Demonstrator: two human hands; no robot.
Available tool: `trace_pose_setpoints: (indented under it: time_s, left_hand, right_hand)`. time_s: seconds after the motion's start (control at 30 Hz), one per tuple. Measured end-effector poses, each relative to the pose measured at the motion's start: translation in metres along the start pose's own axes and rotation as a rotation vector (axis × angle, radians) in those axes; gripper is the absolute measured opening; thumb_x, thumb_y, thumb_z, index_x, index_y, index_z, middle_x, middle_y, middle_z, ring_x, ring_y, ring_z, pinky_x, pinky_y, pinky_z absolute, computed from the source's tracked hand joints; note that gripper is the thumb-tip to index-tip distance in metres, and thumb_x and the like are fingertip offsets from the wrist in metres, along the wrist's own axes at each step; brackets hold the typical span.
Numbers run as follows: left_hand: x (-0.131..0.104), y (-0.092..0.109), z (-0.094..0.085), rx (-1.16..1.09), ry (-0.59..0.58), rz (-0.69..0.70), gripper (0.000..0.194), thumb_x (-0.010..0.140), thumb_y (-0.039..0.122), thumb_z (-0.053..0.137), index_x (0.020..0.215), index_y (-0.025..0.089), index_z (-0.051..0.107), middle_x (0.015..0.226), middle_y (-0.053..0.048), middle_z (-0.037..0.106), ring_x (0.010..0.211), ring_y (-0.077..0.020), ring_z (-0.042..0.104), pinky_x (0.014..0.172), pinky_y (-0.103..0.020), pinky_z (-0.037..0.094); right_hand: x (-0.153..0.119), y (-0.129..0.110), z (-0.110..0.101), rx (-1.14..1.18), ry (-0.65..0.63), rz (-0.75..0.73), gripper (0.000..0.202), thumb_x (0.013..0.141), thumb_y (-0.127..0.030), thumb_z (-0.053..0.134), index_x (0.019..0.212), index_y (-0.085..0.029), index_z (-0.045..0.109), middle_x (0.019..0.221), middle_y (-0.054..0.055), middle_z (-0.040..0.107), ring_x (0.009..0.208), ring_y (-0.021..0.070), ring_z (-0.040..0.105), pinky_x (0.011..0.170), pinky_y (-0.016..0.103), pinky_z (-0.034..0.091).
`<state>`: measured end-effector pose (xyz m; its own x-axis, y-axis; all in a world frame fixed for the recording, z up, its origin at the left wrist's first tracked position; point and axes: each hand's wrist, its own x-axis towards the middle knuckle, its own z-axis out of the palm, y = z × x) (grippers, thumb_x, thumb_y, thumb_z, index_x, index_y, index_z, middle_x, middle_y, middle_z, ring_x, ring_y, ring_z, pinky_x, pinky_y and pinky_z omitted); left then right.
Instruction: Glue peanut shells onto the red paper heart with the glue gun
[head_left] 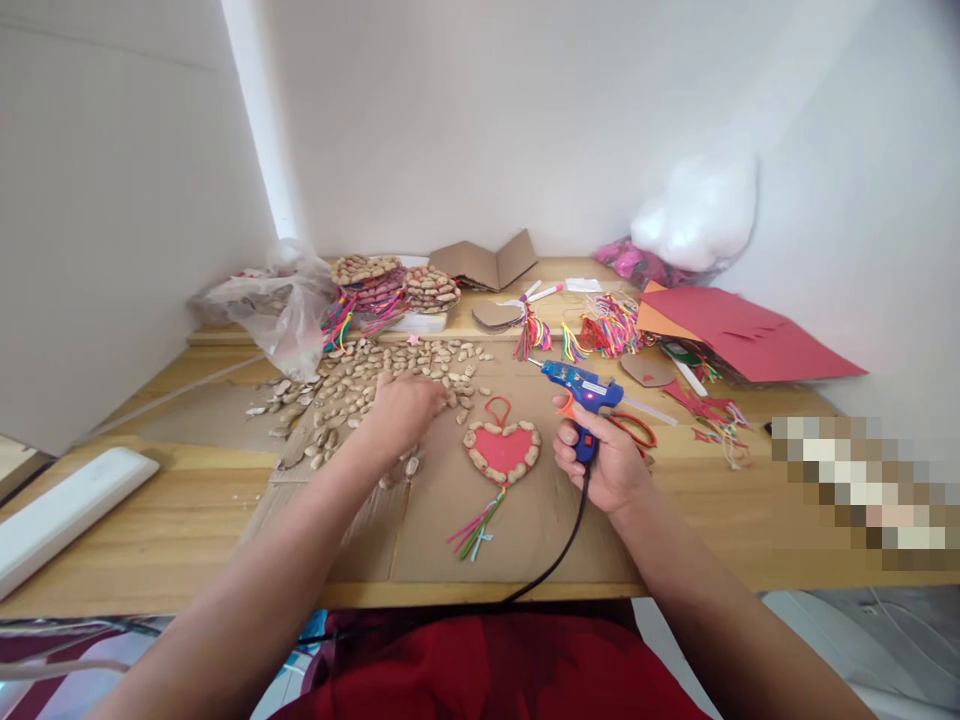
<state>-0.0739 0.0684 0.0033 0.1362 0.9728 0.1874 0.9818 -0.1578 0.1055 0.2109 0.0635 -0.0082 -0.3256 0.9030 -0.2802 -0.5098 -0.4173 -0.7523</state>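
My right hand is wrapped around the handle of a blue glue gun, its nozzle pointing to the upper left and a clear glue stick sticking out of its back. A small light glows on its side. My left hand reaches over the loose peanuts, fingers curled together; whatever they pinch is hidden. Between my hands lies a red heart edged with peanuts, with a red loop at its top and a colourful tassel below. It rests on a cardboard sheet.
Stacked peanut-covered pieces, a plastic bag and folded cardboard stand at the back. Tassels, red sheets and orange-handled scissors are to the right. A black cord runs over the front edge. A white bar lies left.
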Motion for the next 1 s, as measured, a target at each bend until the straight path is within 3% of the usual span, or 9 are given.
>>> trace_pose_setpoints:
  time_s: [0.1,0.13,0.23,0.37,0.5,0.6,0.7,0.9,1.0]
  left_hand:
    - [-0.024,0.018,-0.01,-0.115,0.07,-0.001,0.019,0.094,0.024,0.06,0.084,0.021,0.076,0.098,-0.012,0.078,0.097,-0.0302,0.069,0.087,-0.044,0.046]
    - [-0.035,0.03,-0.012,-0.25,0.022,0.035,0.025,0.097,0.028,0.056,0.082,0.021,0.075,0.094,-0.011,0.077,0.092,-0.0273,0.07,0.085,-0.041,0.049]
    - [-0.067,0.072,-0.014,-0.777,-0.223,0.118,0.026,0.101,0.028,0.049,0.105,0.026,0.075,0.106,-0.005,0.079,0.095,-0.0208,0.072,0.09,-0.035,0.054]
    - [-0.095,0.113,-0.007,-1.186,-0.523,0.178,0.065,0.094,0.023,0.058,0.157,0.025,0.041,0.148,-0.013,0.061,0.128,-0.0233,0.063,0.109,-0.039,0.05]
    - [-0.101,0.111,-0.012,-1.338,-0.824,0.148,0.085,0.093,0.032,0.063,0.166,0.021,0.02,0.127,-0.016,0.07,0.097,-0.0213,0.07,0.085,-0.036,0.057]
    - [-0.108,0.082,-0.038,-1.123,-0.814,0.129,0.079,0.09,0.043,0.07,0.16,0.025,0.039,0.104,-0.006,0.073,0.079,-0.0173,0.066,0.071,-0.028,0.052]
    - [-0.128,0.028,-0.071,-0.871,-0.672,0.132,0.045,0.094,0.041,0.065,0.137,0.029,0.066,0.117,-0.003,0.074,0.1,-0.0196,0.067,0.09,-0.027,0.051]
    - [-0.178,-0.104,-0.105,-0.282,-0.379,-0.305,0.026,0.094,0.047,0.057,0.103,0.038,0.08,0.11,0.008,0.08,0.104,-0.0211,0.072,0.097,-0.033,0.051]
    - [-0.189,-0.141,-0.114,-0.078,-0.281,-0.382,0.03,0.089,0.051,0.056,0.094,0.035,0.081,0.103,0.005,0.081,0.097,-0.0217,0.073,0.091,-0.035,0.052]
  right_hand:
    - [0.001,-0.001,-0.001,0.012,0.002,-0.003,0.04,0.071,-0.036,0.085,0.102,-0.02,0.066,0.059,-0.006,0.051,0.047,0.0076,0.042,0.039,0.017,0.024]
    - [0.001,-0.002,-0.001,0.021,-0.001,-0.011,0.04,0.071,-0.037,0.086,0.102,-0.02,0.067,0.059,-0.006,0.051,0.047,0.0076,0.042,0.038,0.017,0.024]
    - [0.001,-0.006,0.0,0.058,-0.034,-0.052,0.041,0.072,-0.039,0.088,0.102,-0.021,0.068,0.06,-0.006,0.048,0.049,0.0076,0.041,0.038,0.016,0.024]
    - [-0.001,-0.016,0.003,0.087,-0.121,-0.079,0.044,0.076,-0.045,0.087,0.111,-0.024,0.07,0.065,-0.006,0.044,0.052,0.0079,0.037,0.036,0.014,0.024]
    - [-0.004,-0.027,-0.002,0.083,-0.165,-0.101,0.045,0.077,-0.048,0.087,0.112,-0.026,0.07,0.067,-0.005,0.041,0.054,0.0087,0.034,0.035,0.013,0.023]
    - [-0.003,-0.033,-0.011,0.089,-0.155,-0.139,0.038,0.076,-0.047,0.088,0.102,-0.026,0.069,0.066,-0.006,0.035,0.053,0.0074,0.028,0.035,0.012,0.019]
    - [-0.002,-0.038,-0.02,0.056,-0.11,-0.197,0.033,0.078,-0.047,0.086,0.092,-0.025,0.066,0.066,-0.006,0.029,0.053,0.0077,0.025,0.037,0.014,0.016]
    - [-0.006,-0.042,-0.022,-0.106,-0.038,-0.241,0.028,0.087,-0.053,0.074,0.086,-0.026,0.065,0.067,-0.004,0.025,0.055,0.0109,0.025,0.041,0.021,0.018]
    - [-0.006,-0.039,-0.022,-0.098,-0.019,-0.208,0.022,0.088,-0.048,0.073,0.09,-0.026,0.068,0.067,-0.004,0.025,0.054,0.0106,0.025,0.042,0.022,0.017]
